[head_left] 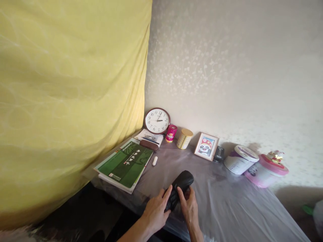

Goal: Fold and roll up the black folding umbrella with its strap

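"What's between your hands?"
"A wrinkled black bundle [181,183] at the tabletop's [217,205] front edge; my left hand [155,207] and right hand [189,206] pinch it."
"Any writing?"
"White characters, green book [117,164], left edge."

Near: bundle [185,179], black; tablecloth [219,208], plain grey. Left: curtain [75,84], yellow, pale curved lines; book [121,164], green, white lettering. Far: can [171,133], magenta; wall [202,64], grey-beige, pale leafy print.
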### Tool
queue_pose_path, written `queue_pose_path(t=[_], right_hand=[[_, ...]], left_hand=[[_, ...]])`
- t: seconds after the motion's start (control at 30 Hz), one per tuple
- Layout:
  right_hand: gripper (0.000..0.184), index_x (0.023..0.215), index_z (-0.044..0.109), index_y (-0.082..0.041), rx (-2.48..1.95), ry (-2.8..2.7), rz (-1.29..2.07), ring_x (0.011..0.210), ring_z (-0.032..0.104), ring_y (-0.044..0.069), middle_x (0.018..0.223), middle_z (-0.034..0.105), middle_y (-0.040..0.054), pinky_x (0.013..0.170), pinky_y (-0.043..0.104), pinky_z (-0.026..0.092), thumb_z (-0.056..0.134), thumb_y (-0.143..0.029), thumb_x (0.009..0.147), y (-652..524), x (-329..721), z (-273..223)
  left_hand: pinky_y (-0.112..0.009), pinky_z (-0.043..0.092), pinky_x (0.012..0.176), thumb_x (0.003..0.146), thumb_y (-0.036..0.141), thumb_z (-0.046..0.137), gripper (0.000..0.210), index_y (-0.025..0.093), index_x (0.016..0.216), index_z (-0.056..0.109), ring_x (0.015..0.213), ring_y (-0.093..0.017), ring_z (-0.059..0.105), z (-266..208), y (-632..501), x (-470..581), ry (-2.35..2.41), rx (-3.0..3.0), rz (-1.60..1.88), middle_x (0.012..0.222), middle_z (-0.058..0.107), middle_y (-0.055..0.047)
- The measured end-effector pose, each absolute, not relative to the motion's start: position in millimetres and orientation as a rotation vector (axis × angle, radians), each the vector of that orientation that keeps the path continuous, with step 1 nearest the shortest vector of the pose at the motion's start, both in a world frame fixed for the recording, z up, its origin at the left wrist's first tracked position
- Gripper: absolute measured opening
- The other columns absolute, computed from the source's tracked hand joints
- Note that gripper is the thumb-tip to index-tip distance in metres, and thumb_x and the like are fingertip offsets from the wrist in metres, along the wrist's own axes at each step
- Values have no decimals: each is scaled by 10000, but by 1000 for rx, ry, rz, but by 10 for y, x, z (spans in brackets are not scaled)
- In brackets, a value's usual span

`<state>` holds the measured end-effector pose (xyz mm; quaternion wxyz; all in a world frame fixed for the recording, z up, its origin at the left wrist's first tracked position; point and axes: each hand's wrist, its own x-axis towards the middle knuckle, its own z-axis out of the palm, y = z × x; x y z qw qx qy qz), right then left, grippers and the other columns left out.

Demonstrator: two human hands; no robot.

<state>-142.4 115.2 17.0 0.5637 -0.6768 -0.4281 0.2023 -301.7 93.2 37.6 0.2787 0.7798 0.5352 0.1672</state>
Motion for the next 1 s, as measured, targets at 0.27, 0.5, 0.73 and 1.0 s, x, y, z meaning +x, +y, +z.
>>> queue_pose_path(t=[0.27, 0.5, 0.73, 1.0], right_hand=[[254, 885, 694, -229, -1309, -1398, 613, 821, 563, 189, 948, 604, 63, 739, 305, 461, 643, -410, 713, 1095, -1403, 234], [157, 759, 652, -204, -1240, -1376, 665, 783, 575, 182, 839, 618, 45, 696, 277, 472, 662, -354, 713, 1023, -1335, 207], [239, 783, 613, -195, -1183, -1230, 867, 598, 570, 137, 722, 589, 2, 614, 261, 489, 673, -408, 692, 976, -1307, 272], [192, 770, 568, -198, -1277, -1356, 922, 579, 549, 134, 629, 551, -22, 582, 245, 456, 599, -385, 743, 1226, -1400, 336]], left_hand=[[-372, 449, 830, 745, 198, 520, 791, 374, 1385, 89, 963, -265, 593, 381, 950, -3013, 1447, 2145, 388, 1285, 446, -83], [-411, 467, 822, 768, 200, 534, 791, 401, 1377, 72, 955, -287, 611, 388, 970, -3005, 1468, 2230, 309, 1303, 430, -113], [-398, 501, 782, 787, 227, 550, 749, 432, 1362, 116, 897, -255, 638, 380, 964, -3003, 1474, 2301, 262, 1270, 454, -95], [-400, 524, 736, 775, 215, 566, 685, 418, 1338, 232, 852, -256, 647, 375, 945, -2989, 1486, 2330, 264, 1222, 497, -72]])
